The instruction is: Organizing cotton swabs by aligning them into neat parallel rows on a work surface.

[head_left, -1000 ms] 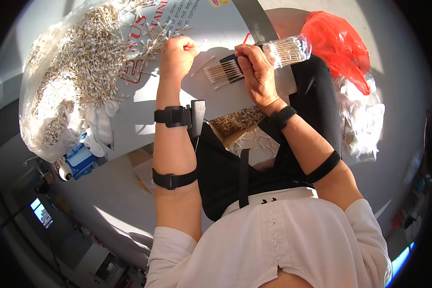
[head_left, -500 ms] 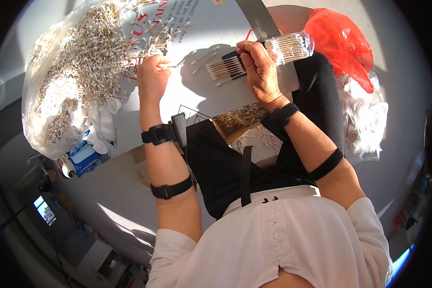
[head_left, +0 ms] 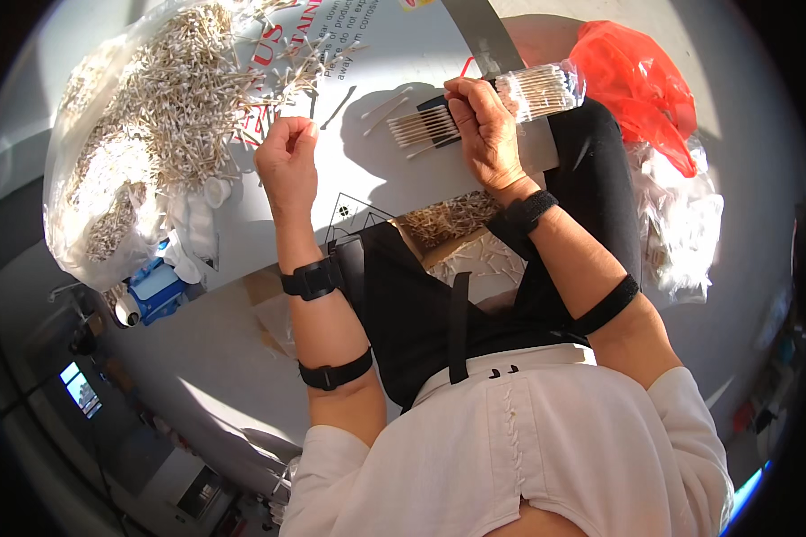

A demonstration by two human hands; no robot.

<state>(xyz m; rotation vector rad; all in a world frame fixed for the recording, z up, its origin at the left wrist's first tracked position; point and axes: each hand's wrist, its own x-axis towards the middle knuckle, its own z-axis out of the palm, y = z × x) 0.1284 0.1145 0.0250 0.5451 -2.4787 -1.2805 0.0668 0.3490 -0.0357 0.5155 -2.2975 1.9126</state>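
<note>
My left hand is raised over the table beside a large pile of cotton swabs in a clear plastic bag. Its thumb and fingertips are pinched together; what they hold, if anything, does not show. My right hand is closed over a flat row of cotton swabs, whose tips stick out to its left across a dark strip. On its other side, more swabs lie side by side in a clear plastic pack. The fingers hide where the two meet. Loose swabs lie left of the row.
A red plastic bag lies at the right, above crumpled clear bags. Below the table edge, a cardboard box holds more swabs. A blue-and-white package sits under the swab bag at left. The tabletop is grey and printed.
My left hand has drawn slightly back toward me and turned; the swab that stuck out from its fingers no longer shows. My right hand has stayed in place on the row.
</note>
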